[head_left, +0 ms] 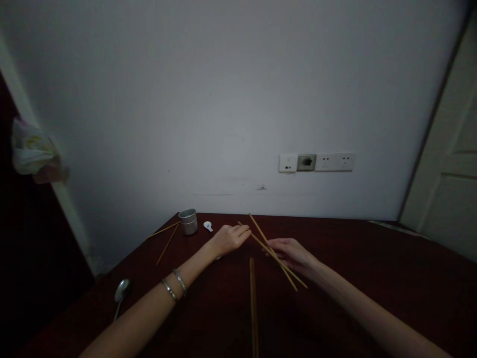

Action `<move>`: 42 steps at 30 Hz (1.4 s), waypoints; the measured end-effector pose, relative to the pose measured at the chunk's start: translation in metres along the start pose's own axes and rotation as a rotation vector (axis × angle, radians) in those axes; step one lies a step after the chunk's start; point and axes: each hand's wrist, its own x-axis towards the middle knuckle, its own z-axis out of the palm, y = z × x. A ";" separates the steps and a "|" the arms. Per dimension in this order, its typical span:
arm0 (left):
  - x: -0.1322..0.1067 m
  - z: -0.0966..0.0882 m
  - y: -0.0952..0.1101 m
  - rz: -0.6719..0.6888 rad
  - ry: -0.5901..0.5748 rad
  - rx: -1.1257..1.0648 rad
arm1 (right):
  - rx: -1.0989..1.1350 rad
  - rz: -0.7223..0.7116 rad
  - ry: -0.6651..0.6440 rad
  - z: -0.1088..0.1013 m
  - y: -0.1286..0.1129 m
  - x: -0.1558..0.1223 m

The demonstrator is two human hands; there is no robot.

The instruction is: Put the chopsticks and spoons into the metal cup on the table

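Two light wooden chopsticks (278,258) cross each other above the dark red table. My right hand (292,254) is closed around them near their middle, its fingertips partly hidden behind the sticks. On the upper end of one chopstick, my left hand (233,238) has its fingers pressed together, pinching it. Below and between my hands, a pair of darker chopsticks (253,303) lies side by side on the table, pointing toward me. A small pale thing (218,257) shows just under my left wrist, too covered to name.
At the table's back left stands a grey metal cup (188,222), with two loose chopsticks (167,243) beside it. A white spoon (207,226) lies to its right. A metal spoon (122,291) rests near my left forearm. The wall with sockets (316,162) borders the table's back.
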 end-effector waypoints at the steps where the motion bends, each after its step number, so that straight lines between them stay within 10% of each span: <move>1: 0.004 0.000 0.004 0.019 0.021 -0.002 | 0.011 -0.002 0.012 -0.001 0.002 -0.006; 27: 0.027 0.022 0.062 0.089 0.088 -0.136 | 0.177 -0.005 0.076 -0.009 0.047 -0.068; 35: 0.040 0.028 0.089 -0.543 0.293 -0.648 | 0.203 -0.049 0.122 -0.014 0.051 -0.063; 42: 0.058 0.030 0.102 -1.083 0.170 -1.550 | 0.175 -0.068 0.177 -0.008 0.055 -0.061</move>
